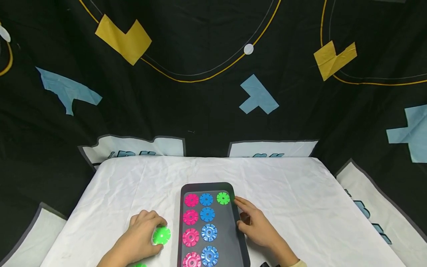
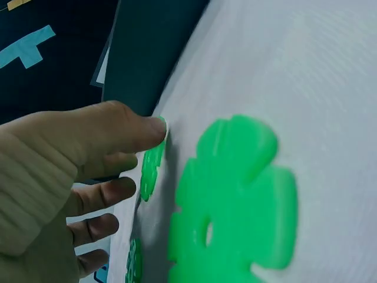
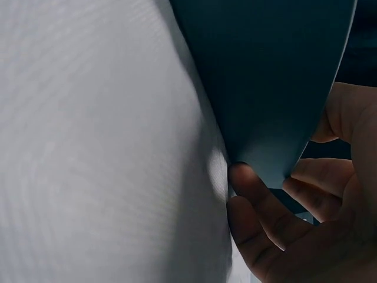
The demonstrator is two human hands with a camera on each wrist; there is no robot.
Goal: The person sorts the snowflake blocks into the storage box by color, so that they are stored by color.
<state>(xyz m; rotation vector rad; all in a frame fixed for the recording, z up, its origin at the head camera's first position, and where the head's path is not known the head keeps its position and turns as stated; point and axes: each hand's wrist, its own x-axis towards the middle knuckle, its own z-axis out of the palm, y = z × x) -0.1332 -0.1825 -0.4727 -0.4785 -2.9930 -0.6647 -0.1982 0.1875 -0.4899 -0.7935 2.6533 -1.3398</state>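
Observation:
My left hand point(image 1: 141, 235) is over the white cloth left of the tray, and its thumb and fingers pinch a green notched disc point(image 1: 161, 235) by its edges. The left wrist view shows the thumb against that disc point(image 2: 152, 168), with a larger-looking green disc point(image 2: 235, 200) nearer the camera. Beside the tray's right side is my right hand point(image 1: 258, 224); its fingertips touch the outer wall of the dark tray point(image 1: 231, 237). Inside the tray lie a column of pink discs point(image 1: 191, 217), a column of blue discs point(image 1: 207, 214) and one green disc point(image 1: 223, 198) at the top right.
Another green disc point(image 1: 139, 265) shows partly at the bottom edge, below the left hand. A small black object point(image 1: 265, 264) lies near the right forearm. White cloth point(image 1: 287, 193) covers the table, and a dark patterned curtain point(image 1: 207, 111) hangs behind it.

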